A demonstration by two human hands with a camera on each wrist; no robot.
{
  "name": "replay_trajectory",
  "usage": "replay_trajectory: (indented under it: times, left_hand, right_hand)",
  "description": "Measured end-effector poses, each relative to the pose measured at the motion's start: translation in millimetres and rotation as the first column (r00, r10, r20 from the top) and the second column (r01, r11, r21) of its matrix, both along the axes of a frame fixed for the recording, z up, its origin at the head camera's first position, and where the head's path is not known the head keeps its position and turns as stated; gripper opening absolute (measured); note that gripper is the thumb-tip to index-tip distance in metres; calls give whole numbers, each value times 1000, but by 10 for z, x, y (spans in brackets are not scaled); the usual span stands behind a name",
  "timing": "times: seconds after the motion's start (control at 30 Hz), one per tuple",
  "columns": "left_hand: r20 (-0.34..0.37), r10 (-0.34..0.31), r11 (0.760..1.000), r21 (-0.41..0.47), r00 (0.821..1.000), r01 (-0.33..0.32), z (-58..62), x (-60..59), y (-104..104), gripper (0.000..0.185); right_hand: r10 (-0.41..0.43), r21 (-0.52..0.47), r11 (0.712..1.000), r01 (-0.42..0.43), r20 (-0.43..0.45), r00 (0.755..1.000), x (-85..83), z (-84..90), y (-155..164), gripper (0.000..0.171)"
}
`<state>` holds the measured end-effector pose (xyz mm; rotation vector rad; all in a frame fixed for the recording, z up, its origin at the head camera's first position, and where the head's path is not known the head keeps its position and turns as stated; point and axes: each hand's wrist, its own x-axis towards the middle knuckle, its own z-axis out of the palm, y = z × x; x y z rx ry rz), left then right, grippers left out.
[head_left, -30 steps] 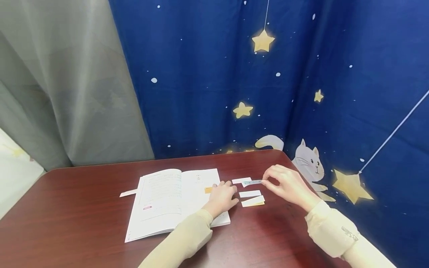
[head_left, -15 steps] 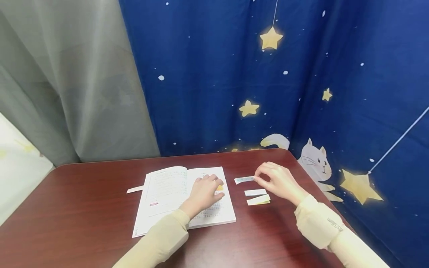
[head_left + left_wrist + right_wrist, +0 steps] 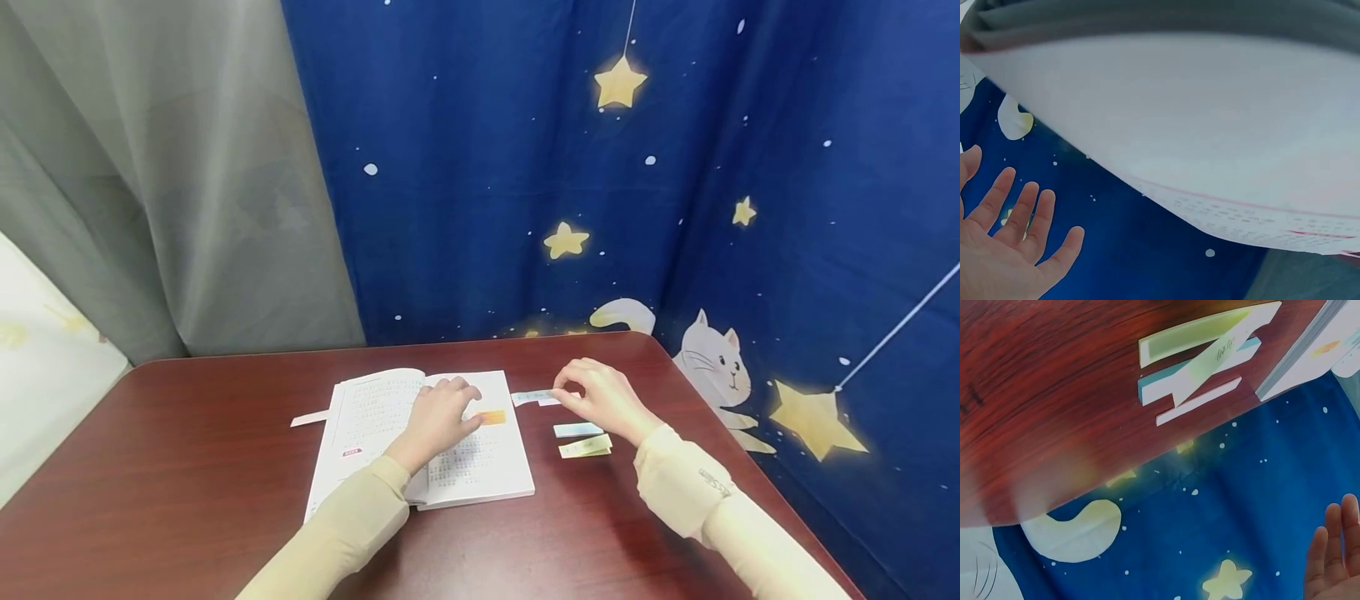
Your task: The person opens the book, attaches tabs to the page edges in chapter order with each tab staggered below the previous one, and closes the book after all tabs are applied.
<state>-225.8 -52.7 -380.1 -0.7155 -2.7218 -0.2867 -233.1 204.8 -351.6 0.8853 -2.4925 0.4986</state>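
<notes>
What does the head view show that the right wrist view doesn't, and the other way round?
Only the head view shows the left hand resting on the open book, the orange note on its page, a paper strip left of the book, and the right hand pinching a pale strip. Only the right wrist view shows the sticky pads' edges close up, and just the right fingertips. Both show the red-brown table, the pads and the starry blue curtain.
</notes>
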Motion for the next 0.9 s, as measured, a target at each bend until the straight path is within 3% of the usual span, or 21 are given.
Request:
replay_trajectory:
  times: [0.4, 0.7, 0.9]
  left_hand:
    - [29, 13, 1000, -12, 1000, -13, -56, -100, -21, 31]
    - [50, 30, 999, -19, 998, -29, -27, -147, 9, 32]
    - [25, 21, 999, -49, 999, -20, -2, -133, 51, 33]
  right_hand:
    - [-50, 7, 999, 50, 144, 988, -178, -134, -136, 4]
    - [-75, 30, 997, 70, 202, 977, -292, -200, -141, 5]
    - [-85, 17, 996, 84, 307, 948, -374, -221, -136, 5]
